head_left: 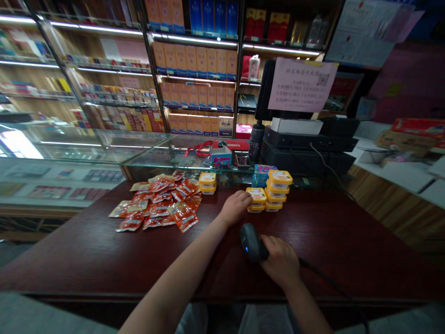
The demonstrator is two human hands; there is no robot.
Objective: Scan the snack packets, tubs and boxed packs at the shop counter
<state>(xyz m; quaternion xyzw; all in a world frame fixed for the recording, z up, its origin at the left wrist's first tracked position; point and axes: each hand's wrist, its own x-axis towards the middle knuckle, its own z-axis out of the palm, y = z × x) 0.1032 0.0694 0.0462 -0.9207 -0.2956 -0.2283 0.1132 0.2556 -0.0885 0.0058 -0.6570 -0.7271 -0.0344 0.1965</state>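
Note:
My left hand reaches to a short stack of yellow-lidded plastic tubs, its curled fingers against the left side of the top tub; the thumb is hidden. In my right hand is a dark handheld barcode scanner with a small blue light, held by its handle above the counter. A taller stack of the same tubs stands just right of the short one. Another small stack of tubs is further left, beside a loose pile of reddish-orange snack packets.
The dark wooden counter meets a glass display case behind. A monitor with a paper notice stands back right, above black boxes. A blue box sits behind the tubs. The scanner's cable trails right.

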